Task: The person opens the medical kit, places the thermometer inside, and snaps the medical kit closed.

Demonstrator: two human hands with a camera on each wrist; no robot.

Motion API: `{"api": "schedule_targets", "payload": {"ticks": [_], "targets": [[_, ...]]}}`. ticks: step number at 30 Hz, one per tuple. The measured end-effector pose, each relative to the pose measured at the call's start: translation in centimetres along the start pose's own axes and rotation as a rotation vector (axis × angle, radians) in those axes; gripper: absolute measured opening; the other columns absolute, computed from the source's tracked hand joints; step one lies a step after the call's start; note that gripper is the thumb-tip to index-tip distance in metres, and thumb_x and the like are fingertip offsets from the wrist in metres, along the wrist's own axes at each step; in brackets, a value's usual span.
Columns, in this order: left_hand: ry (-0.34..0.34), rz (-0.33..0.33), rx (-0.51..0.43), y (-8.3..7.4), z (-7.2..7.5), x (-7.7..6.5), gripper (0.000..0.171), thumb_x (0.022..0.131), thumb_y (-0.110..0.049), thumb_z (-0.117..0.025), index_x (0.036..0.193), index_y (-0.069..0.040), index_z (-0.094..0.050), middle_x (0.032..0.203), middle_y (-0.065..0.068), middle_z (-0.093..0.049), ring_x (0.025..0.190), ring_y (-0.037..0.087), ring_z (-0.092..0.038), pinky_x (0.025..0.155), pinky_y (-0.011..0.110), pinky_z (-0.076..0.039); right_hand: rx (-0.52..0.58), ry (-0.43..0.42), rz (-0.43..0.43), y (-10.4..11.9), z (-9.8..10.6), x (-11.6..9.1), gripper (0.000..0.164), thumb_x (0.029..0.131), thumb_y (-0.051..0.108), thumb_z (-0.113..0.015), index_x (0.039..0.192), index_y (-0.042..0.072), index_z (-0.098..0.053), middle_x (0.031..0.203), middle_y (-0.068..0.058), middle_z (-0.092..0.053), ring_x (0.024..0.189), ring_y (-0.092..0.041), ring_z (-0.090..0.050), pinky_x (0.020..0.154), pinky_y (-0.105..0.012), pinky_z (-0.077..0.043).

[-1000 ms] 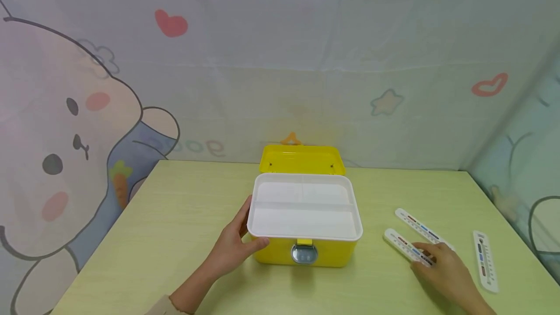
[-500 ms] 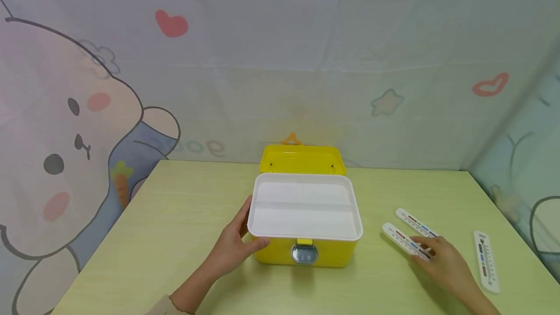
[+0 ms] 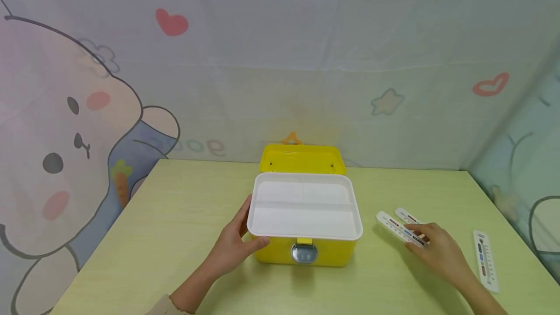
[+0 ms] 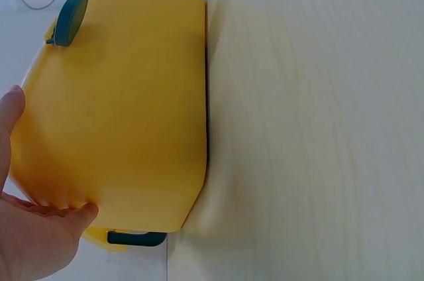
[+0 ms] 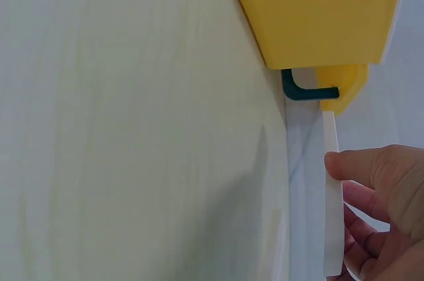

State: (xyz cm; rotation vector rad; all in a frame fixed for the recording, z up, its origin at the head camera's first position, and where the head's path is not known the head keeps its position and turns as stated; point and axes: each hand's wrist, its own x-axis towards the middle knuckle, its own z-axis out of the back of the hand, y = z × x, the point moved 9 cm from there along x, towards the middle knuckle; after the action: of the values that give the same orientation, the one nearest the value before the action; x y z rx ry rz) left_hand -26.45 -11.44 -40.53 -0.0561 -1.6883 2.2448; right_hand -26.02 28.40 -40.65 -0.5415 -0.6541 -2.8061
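A yellow storage box (image 3: pixel 323 255) stands on the table with its lid (image 3: pixel 302 158) raised at the back and a white divided tray (image 3: pixel 304 221) in its top. My left hand (image 3: pixel 232 247) holds the box's left side, thumb at the front corner; the left wrist view shows a fingertip against the yellow wall (image 4: pixel 132 109). Above the table to the right, my right hand (image 3: pixel 442 252) pinches a white thermometer (image 3: pixel 393 226) between thumb and fingers. Its edge-on strip (image 5: pixel 333 221) shows in the right wrist view. Beyond it lies a second thermometer (image 3: pixel 406 215), partly covered.
A third thermometer (image 3: pixel 485 261) lies near the table's right edge. A round latch (image 3: pixel 304 253) sits on the box front, and a dark handle (image 5: pixel 311 93) shows in the right wrist view. Behind the table (image 3: pixel 183 208) hangs a printed cloth (image 3: pixel 280 62).
My right hand has lifted the pinched thermometer off the table and carried it slightly up and left, over part of the second one. My left hand and the box have stayed put.
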Motion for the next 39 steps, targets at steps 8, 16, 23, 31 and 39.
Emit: {"api": "schedule_targets", "payload": {"ticks": [8, 16, 23, 31, 39], "targets": [[-0.001, -0.006, 0.002, 0.1, 0.0, 0.1, 0.093, 0.079, -0.021, -0.073, 0.148, -0.031, -0.011, 0.150, -0.005, -0.026, 0.132, 0.019, -0.036, 0.108, 0.043, -0.030, 0.018, 0.024, 0.011, 0.5, 0.9, 1.7, 0.035, 0.071, 0.012, -0.077, 0.104, 0.003, -0.068, 0.086, -0.008, -0.061, 0.075, -0.021, -0.056, 0.055, -0.026, -0.041], [0.000, -0.009, 0.007, 0.1, 0.1, 0.1, 0.094, 0.079, -0.022, -0.073, 0.149, -0.028, -0.010, 0.150, -0.004, -0.027, 0.132, 0.019, -0.036, 0.108, 0.044, -0.030, 0.027, 0.064, 0.043, 1.3, 1.7, 3.5, 0.036, 0.074, 0.012, -0.075, 0.108, 0.001, -0.066, 0.089, -0.013, -0.059, 0.075, -0.023, -0.056, 0.054, -0.026, -0.040], [-0.010, -0.007, -0.002, 0.2, 0.2, 0.0, 0.094, 0.079, -0.024, -0.073, 0.149, -0.028, -0.011, 0.149, -0.004, -0.027, 0.132, 0.020, -0.036, 0.108, 0.045, -0.030, 0.039, 0.094, 0.057, 1.9, 1.9, 4.6, 0.036, 0.077, 0.014, -0.074, 0.110, 0.001, -0.065, 0.091, -0.014, -0.057, 0.077, -0.023, -0.054, 0.055, -0.028, -0.040], [-0.008, -0.011, -0.006, 0.2, 0.1, 0.0, 0.094, 0.079, -0.023, -0.073, 0.149, -0.028, -0.011, 0.149, -0.003, -0.027, 0.132, 0.021, -0.037, 0.108, 0.046, -0.030, 0.036, 0.094, 0.078, 3.1, 2.5, 6.0, 0.037, 0.077, 0.014, -0.073, 0.110, 0.001, -0.065, 0.091, -0.014, -0.058, 0.078, -0.025, -0.055, 0.058, -0.030, -0.042], [-0.004, -0.021, -0.004, 0.1, 0.0, 0.0, 0.092, 0.079, -0.023, -0.073, 0.148, -0.029, -0.012, 0.150, -0.003, -0.027, 0.132, 0.020, -0.037, 0.107, 0.045, -0.030, 0.043, 0.112, 0.081, 4.3, 2.9, 7.2, 0.037, 0.077, 0.013, -0.073, 0.112, 0.003, -0.065, 0.093, -0.013, -0.058, 0.081, -0.025, -0.055, 0.061, -0.031, -0.043]]}}
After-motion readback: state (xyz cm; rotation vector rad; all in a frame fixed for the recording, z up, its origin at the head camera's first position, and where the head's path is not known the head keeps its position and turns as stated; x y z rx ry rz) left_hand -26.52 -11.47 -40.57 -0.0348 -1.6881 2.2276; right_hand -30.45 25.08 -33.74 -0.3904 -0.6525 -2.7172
